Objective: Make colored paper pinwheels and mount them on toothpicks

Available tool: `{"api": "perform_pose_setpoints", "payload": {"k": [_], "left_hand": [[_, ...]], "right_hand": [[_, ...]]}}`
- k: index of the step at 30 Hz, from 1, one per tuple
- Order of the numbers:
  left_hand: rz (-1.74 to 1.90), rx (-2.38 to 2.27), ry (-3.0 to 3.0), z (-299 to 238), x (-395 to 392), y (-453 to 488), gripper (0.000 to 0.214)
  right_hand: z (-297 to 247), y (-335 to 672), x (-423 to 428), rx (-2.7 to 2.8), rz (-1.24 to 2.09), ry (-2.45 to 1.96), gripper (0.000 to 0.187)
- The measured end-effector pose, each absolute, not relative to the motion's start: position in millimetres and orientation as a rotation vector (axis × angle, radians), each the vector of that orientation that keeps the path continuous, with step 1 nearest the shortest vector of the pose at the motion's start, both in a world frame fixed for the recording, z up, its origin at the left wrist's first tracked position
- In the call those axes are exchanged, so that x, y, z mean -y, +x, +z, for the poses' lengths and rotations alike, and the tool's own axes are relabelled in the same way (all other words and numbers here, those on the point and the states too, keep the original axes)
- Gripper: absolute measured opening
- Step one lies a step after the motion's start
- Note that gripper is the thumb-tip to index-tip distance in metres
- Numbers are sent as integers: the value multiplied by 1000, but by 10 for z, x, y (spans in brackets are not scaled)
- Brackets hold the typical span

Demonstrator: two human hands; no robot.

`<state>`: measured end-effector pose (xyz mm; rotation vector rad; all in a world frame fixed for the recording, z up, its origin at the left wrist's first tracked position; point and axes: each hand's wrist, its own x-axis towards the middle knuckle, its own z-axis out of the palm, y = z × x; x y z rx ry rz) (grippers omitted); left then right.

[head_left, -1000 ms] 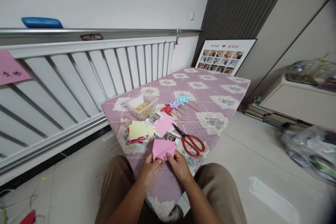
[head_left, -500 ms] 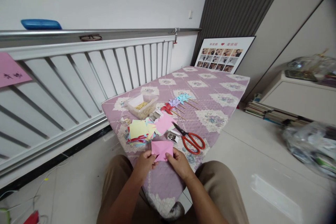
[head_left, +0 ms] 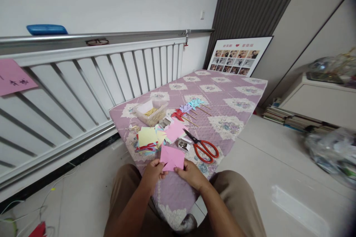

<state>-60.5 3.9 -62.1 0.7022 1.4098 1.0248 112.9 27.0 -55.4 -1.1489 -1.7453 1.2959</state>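
A pink paper square (head_left: 172,157) with crease or cut lines lies between my hands, over the near end of the cloth-covered table. My left hand (head_left: 154,171) pinches its lower left edge. At the lower right, my right hand (head_left: 191,173) grips it between thumb and fingers. Just beyond the square sits a small open box of metal bits (head_left: 184,144). To its right rest red-handled scissors (head_left: 200,146), blades spread a little. A pile of coloured paper (head_left: 148,139) lies to the left, with pink sheets (head_left: 175,130) beside it.
Behind the papers stands a clear plastic box (head_left: 151,113) holding thin sticks. Red, lilac and turquoise paper pinwheels (head_left: 186,108) on sticks lie to its right. The floral tablecloth (head_left: 211,100) covers the table. A white radiator (head_left: 125,74) runs along the left side.
The pink square now faces up more flatly, and my right thumb has shifted slightly down along its edge. The whole view has turned a little; the things on the table stay put.
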Motion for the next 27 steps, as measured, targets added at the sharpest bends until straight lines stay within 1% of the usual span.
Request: {"api": "perform_pose_setpoints", "payload": {"k": [5,11,17,27], "left_hand": [[980,-1381,761,-597,-35,-622,30],[918,-1402,879,-634,-25,-602,22],[895,-1397,906,-662,-32,-602,25],[922,-1365,904,-719,-20,-626,25]], "right_hand": [[-598,1166,-293,1726,1337,-1166,18],[-599,1190,-324,1704,1408,-1141,15],[-576,1217,-343,1699,1464,-1116,18],[-480,1209,-336,1751,1526,-1055,17]]}}
